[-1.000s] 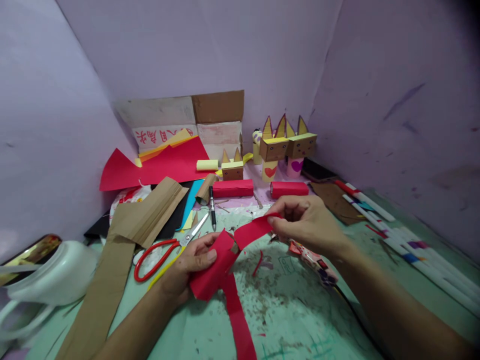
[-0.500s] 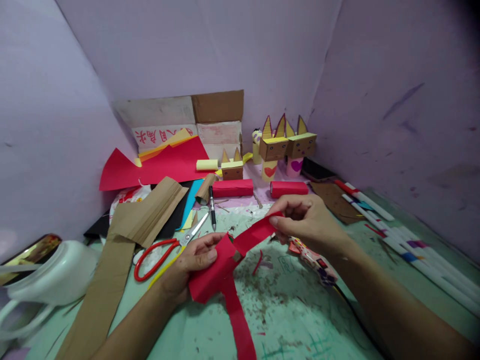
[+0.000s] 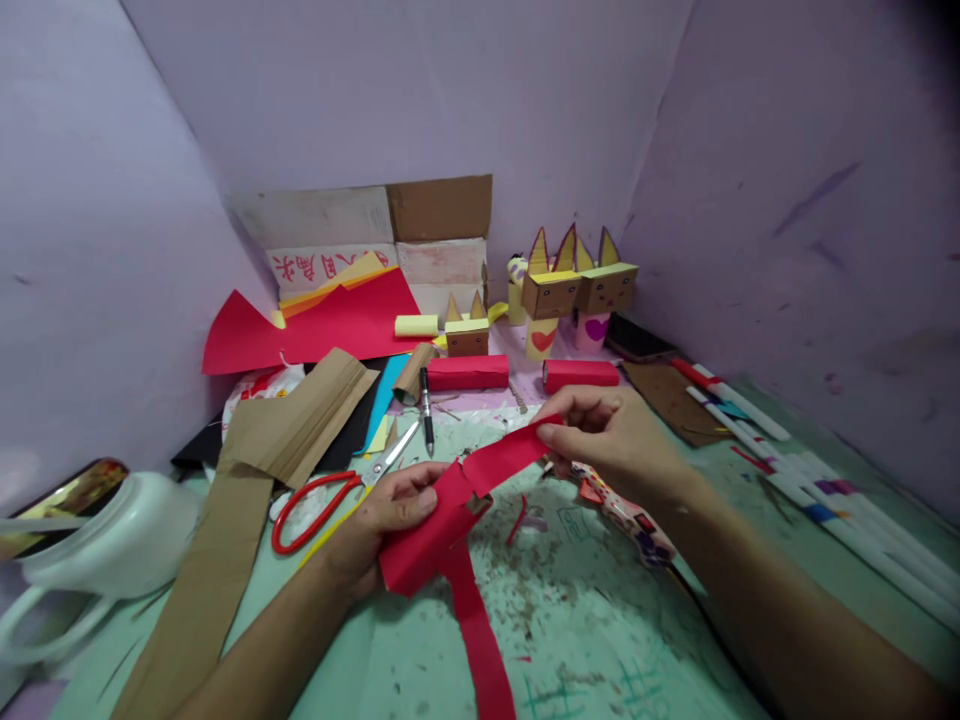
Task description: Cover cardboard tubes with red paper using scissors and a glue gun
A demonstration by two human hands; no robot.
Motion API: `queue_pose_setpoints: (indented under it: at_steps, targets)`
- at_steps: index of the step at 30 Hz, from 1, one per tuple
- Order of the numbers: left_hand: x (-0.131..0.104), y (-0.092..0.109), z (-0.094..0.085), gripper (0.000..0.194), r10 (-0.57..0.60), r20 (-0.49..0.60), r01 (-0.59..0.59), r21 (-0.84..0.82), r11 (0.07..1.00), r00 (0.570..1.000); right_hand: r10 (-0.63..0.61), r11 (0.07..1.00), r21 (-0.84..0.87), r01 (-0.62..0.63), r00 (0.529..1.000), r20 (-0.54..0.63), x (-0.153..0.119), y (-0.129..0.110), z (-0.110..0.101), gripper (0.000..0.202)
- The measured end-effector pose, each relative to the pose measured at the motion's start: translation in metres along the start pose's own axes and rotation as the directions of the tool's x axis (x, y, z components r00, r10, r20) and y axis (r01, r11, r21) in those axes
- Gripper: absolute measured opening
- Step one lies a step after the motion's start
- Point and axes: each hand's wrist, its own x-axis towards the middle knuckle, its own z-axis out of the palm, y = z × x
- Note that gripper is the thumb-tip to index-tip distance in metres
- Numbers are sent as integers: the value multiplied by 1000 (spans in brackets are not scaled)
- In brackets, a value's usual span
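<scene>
A small box covered in red paper (image 3: 427, 540) is gripped between the thumb and fingers of my left hand (image 3: 390, 520). Bare cardboard shows at its right end. From that end a red paper strip (image 3: 510, 458) stretches up to the right, its tip pinched in my right hand (image 3: 600, 435). Another red strip (image 3: 480, 630) hangs down from the box toward me. Just beyond my left hand lie red-handled scissors (image 3: 319, 510) with the blades pointing away. A glue gun (image 3: 630, 520) with a patterned cover rests beneath my right forearm.
Two red paper-covered tubes (image 3: 469, 373) and cardboard cat figures (image 3: 555, 295) stand at the back. A pen (image 3: 426, 410) lies near them. On the left are cardboard strips (image 3: 225, 540) and a white jug (image 3: 112, 540); markers (image 3: 795, 480) lie on the right.
The red strip in my right hand has come down slightly over the box's end, covering more of the opening. The view has shifted a little; both hands keep their holds.
</scene>
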Motion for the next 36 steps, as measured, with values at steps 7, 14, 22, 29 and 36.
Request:
queue_pose_setpoints:
  at_steps: [7, 14, 22, 29, 36]
  targets:
    - [0, 0, 0, 41, 19, -9, -19, 9, 1000, 1000, -3, 1000, 4, 3, 1000, 20, -3, -5, 2, 4]
    - [-2, 4, -2, 41, 63, -69, -52, 152, 987, 996, -28, 995, 91, 30, 999, -23, 0, 2, 3, 10]
    - [-10, 25, -6, 29, 544, -317, -3, 862, 506, 777, 57, 996, 56, -63, 993, 105, 0, 8, 16, 10]
    - [-14, 19, 27, 26, 225, -220, -45, 612, 790, 949, -99, 986, -122, 117, 985, 144, -12, 9, 41, 15]
    - [-7, 10, 33, 23, 144, -346, -23, 331, 943, 927, -37, 998, 49, 29, 986, 165, -18, 11, 56, 37]
